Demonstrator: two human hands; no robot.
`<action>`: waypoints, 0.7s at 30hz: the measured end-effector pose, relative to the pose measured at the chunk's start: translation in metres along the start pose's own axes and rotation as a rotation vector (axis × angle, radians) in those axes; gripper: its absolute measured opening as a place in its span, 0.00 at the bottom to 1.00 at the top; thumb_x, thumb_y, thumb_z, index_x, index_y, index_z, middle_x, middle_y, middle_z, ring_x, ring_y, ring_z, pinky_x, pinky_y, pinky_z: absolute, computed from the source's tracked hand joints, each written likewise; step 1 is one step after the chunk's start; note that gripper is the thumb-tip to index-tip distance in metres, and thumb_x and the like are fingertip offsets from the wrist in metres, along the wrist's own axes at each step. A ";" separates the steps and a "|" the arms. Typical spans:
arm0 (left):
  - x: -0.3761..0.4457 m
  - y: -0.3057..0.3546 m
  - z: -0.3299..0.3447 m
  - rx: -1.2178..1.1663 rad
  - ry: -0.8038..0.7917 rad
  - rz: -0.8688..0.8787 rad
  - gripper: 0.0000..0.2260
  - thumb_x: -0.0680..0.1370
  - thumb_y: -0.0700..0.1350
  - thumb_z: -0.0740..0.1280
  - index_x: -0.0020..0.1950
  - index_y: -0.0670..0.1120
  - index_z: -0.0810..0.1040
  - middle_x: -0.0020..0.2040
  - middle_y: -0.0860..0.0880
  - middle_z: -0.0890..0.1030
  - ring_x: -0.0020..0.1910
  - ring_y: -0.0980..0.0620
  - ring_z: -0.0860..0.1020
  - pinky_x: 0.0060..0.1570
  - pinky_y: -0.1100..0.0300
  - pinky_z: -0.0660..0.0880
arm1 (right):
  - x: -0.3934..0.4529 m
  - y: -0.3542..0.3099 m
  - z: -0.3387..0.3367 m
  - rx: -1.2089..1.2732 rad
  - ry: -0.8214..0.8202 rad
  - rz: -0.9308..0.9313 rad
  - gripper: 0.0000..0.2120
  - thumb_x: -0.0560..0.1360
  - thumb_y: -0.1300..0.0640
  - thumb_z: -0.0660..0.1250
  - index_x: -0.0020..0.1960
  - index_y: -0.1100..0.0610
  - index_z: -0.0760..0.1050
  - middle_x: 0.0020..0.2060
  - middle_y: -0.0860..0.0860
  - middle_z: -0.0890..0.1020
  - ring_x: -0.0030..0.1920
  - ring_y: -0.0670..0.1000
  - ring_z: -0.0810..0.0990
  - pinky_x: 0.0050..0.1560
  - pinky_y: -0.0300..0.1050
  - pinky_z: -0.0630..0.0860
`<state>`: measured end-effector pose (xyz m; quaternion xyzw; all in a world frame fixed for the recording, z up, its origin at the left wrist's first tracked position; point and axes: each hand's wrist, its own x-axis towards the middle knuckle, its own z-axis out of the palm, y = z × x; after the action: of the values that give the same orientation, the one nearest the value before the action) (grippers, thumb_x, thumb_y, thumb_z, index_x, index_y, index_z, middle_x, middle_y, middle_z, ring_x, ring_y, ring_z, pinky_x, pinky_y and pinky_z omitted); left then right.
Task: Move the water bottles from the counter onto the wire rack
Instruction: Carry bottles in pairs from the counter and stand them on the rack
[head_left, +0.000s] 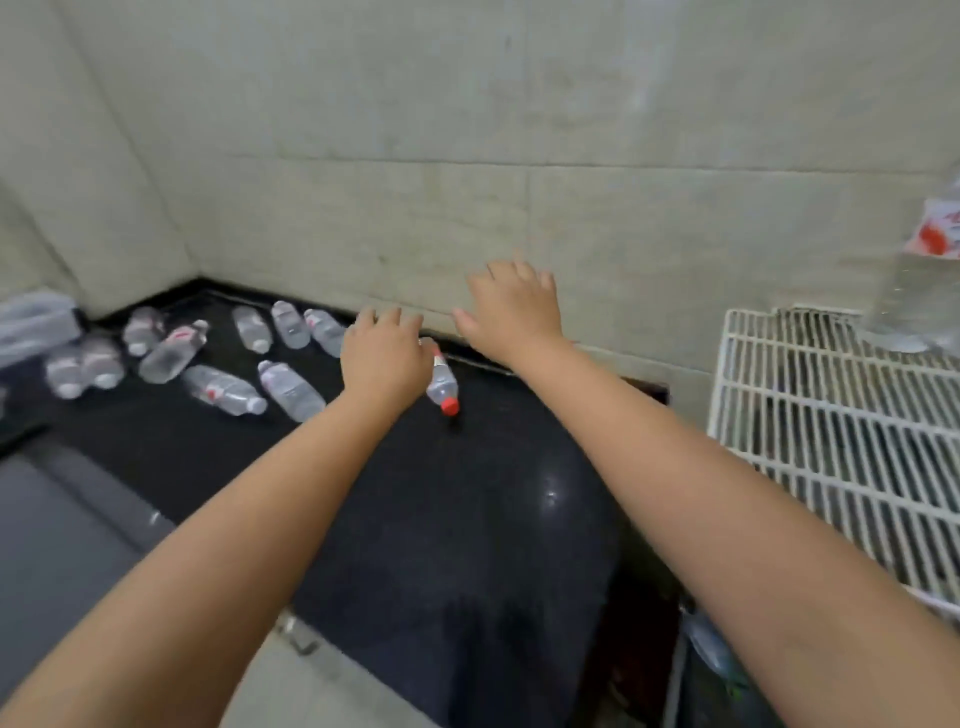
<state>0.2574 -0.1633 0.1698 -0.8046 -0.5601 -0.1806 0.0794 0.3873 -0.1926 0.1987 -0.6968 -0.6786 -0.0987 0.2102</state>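
Observation:
Several clear water bottles (223, 389) lie on their sides on the black counter (467, 519), most with white caps, toward the back left corner. My left hand (382, 358) is palm down and closed over a red-capped bottle (442, 388) that lies near the wall, its cap pointing toward me. My right hand (511, 312) hovers just right of it by the wall, fingers spread and holding nothing. The white wire rack (831, 441) stands to the right of the counter. One blurred upright bottle (919, 291) stands on its far corner.
A tiled wall runs behind the counter and down its left side. A clear plastic box (31, 322) sits at the far left. A grey sink basin (62, 519) lies at lower left. A dark gap separates the counter from the rack.

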 end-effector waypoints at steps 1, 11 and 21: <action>-0.009 -0.029 0.002 -0.001 0.003 -0.012 0.26 0.71 0.52 0.48 0.55 0.38 0.77 0.54 0.37 0.79 0.56 0.36 0.74 0.55 0.47 0.70 | 0.000 -0.026 0.016 0.024 -0.011 0.000 0.19 0.75 0.49 0.60 0.61 0.60 0.71 0.62 0.57 0.73 0.65 0.58 0.68 0.66 0.55 0.60; -0.080 -0.243 0.039 0.068 -0.225 -0.161 0.19 0.79 0.48 0.57 0.69 0.46 0.67 0.72 0.46 0.67 0.71 0.40 0.61 0.68 0.48 0.62 | -0.020 -0.180 0.155 0.081 -0.227 0.075 0.23 0.76 0.49 0.60 0.67 0.59 0.67 0.70 0.56 0.66 0.71 0.58 0.61 0.70 0.56 0.58; -0.040 -0.310 0.105 -0.048 -0.395 -0.228 0.20 0.80 0.49 0.55 0.73 0.49 0.61 0.75 0.48 0.62 0.75 0.42 0.55 0.71 0.49 0.59 | 0.019 -0.193 0.243 0.048 -0.449 0.183 0.22 0.77 0.49 0.59 0.68 0.58 0.65 0.68 0.56 0.68 0.70 0.58 0.62 0.68 0.55 0.63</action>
<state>-0.0217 -0.0516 0.0351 -0.7575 -0.6475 -0.0406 -0.0719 0.1617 -0.0733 0.0210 -0.7546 -0.6446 0.0943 0.0785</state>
